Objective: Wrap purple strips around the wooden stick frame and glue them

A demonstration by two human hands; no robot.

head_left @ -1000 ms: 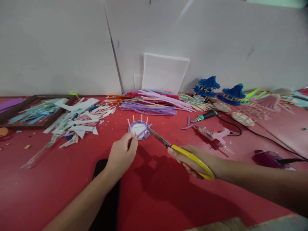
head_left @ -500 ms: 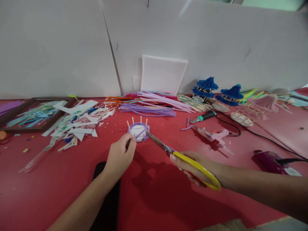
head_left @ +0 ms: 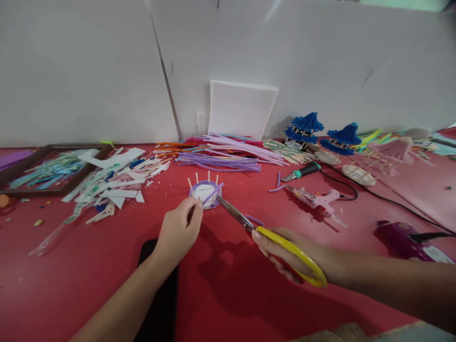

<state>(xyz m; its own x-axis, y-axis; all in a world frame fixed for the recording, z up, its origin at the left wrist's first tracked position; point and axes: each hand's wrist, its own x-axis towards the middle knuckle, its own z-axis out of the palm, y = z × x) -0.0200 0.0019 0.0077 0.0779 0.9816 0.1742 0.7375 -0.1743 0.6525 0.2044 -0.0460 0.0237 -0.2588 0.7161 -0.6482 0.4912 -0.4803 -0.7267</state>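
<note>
My left hand (head_left: 182, 228) pinches a short purple pipe cleaner (head_left: 213, 192), which slants up to the right over a small round base (head_left: 204, 191). That base has a white floor, a purple rim and several thin wooden posts standing around its edge. In my right hand (head_left: 285, 249) are scissors (head_left: 285, 244) with yellow handles. Their blades point up and left, with the tips beside the base's right rim and the pipe cleaner. Just right of the blades, a cut purple piece (head_left: 255, 220) lies on the red table.
A pink glue gun (head_left: 317, 199) and a utility knife (head_left: 302, 171) lie to the right. Pipe cleaners (head_left: 221, 161) are piled by the wall. Paper and stick scraps (head_left: 121, 180) cover the left. A black phone (head_left: 160, 299) lies beneath my left forearm.
The purple piece by the scissors now lies separately on the table, slightly clear of the blades. The pipe cleaner in my left hand has tilted a little higher. Both hands barely moved.
</note>
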